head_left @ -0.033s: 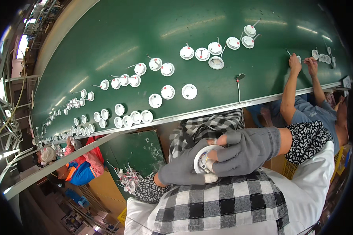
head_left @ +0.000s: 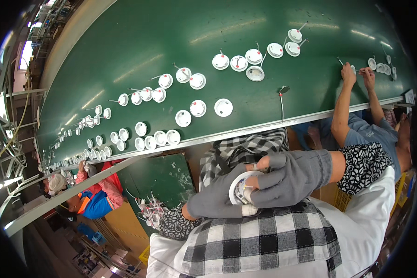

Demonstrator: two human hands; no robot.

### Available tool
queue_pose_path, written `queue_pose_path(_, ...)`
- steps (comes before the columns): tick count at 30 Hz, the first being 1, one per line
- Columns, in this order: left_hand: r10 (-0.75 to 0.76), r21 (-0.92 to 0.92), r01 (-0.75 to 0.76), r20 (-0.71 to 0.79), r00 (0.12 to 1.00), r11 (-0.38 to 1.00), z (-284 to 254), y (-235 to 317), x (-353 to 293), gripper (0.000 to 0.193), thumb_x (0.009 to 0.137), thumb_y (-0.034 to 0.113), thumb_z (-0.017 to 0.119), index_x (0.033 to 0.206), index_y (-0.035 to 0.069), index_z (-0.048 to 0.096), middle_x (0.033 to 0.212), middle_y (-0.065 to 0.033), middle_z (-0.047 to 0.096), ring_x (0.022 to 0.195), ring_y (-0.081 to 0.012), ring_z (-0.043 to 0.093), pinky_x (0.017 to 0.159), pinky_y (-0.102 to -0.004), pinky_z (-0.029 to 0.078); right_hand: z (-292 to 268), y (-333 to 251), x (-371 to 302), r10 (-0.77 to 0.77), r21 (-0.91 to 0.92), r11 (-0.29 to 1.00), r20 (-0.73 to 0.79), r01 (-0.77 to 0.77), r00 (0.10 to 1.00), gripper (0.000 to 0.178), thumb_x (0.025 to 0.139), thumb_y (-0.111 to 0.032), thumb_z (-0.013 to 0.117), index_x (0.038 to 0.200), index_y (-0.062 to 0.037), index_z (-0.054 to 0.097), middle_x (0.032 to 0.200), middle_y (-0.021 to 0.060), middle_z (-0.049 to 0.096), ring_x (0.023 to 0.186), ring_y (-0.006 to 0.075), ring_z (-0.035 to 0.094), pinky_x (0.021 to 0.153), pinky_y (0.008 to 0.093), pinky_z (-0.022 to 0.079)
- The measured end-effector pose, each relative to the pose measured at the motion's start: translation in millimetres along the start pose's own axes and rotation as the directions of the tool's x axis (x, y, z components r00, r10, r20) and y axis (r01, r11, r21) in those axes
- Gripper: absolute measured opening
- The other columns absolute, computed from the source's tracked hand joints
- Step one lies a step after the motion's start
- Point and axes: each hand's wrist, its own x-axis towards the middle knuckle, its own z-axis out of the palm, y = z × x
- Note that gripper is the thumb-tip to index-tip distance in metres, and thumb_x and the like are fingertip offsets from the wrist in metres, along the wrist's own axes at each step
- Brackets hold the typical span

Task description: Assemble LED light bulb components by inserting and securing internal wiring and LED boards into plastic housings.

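A round white plastic housing [head_left: 233, 189], shallow like a cup, is held in front of my lap with its open side partly facing up. My left hand [head_left: 213, 198], in a grey glove with bare or light-wrapped fingertips, is closed around the housing's left and lower rim. My right hand [head_left: 279, 181], gloved the same way, grips its right side, with fingertips reaching into the opening. Small parts show inside the housing, but the fingers partly cover them. Nearest on the bench lies a small dark disc [head_left: 285, 89] with a pale wire and a red spot.
Rows of similar white housings [head_left: 223, 108] stand on the long green bench [head_left: 148, 32], some with wires and red dots. A metal edge [head_left: 245, 130] borders it. At right a co-worker's hands [head_left: 349, 75] handle small parts; another person [head_left: 99, 199] sits left, near a bundle of wired parts [head_left: 153, 212].
The fingertips of my right hand have shifted slightly at the housing's opening. The housing stays in both hands, and the bench looks the same.
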Motion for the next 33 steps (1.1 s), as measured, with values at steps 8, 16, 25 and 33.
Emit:
queue_pose_path(8,0.015,-0.18,-0.052,-0.202,0.979,0.982,17,-12,-5,0.048,0.087,0.017,0.065,0.128,0.001,0.047,0.111,-0.0134,0.06,0.099,-0.021,0.06,0.085,-0.0317,0.047,-4,-5,13,0.404,0.139,0.907,-0.022,-0.398,0.914,0.04,0.072,-0.029,0.066,0.109,-0.017,0.061,0.097,-0.0015,0.051,0.096,0.0164,0.049,0.083,0.0377,0.035)
queue_pose_path(16,-0.266,-0.251,0.152,-0.522,0.81,0.956,14,2,-4,0.03,0.092,0.015,0.055,0.119,0.001,0.057,0.099,-0.0106,0.067,0.091,-0.0154,0.064,0.081,-0.0253,0.049,-4,-5,13,0.68,0.446,0.222,0.567,-0.867,0.466,0.065,0.081,-0.048,0.063,0.128,-0.0055,0.049,0.092,0.0098,0.058,0.086,0.024,0.058,0.075,0.0358,0.045)
queue_pose_path(25,-0.081,-0.17,0.043,-0.225,0.971,0.984,-1,-21,-10,0.087,0.074,0.034,0.08,0.14,0.003,0.03,0.121,-0.0136,0.055,0.109,-0.0223,0.058,0.093,-0.0342,0.046,24,-23,19,0.584,0.557,-0.466,0.777,-0.688,0.234,0.041,0.091,-0.034,0.055,0.118,-0.0039,0.061,0.086,0.0104,0.068,0.065,0.0127,0.066,0.063,0.0264,0.051)
queue_pose_path(33,-0.209,-0.554,0.048,-0.231,0.95,0.831,12,-15,1,0.085,0.069,0.019,0.085,0.134,0.002,0.034,0.115,-0.0089,0.059,0.101,-0.0202,0.061,0.092,-0.031,0.048,26,-15,24,0.715,0.576,-0.323,0.668,-0.751,0.205,0.039,0.088,-0.035,0.058,0.111,-0.0047,0.066,0.089,0.013,0.069,0.074,0.02,0.067,0.068,0.0311,0.052)
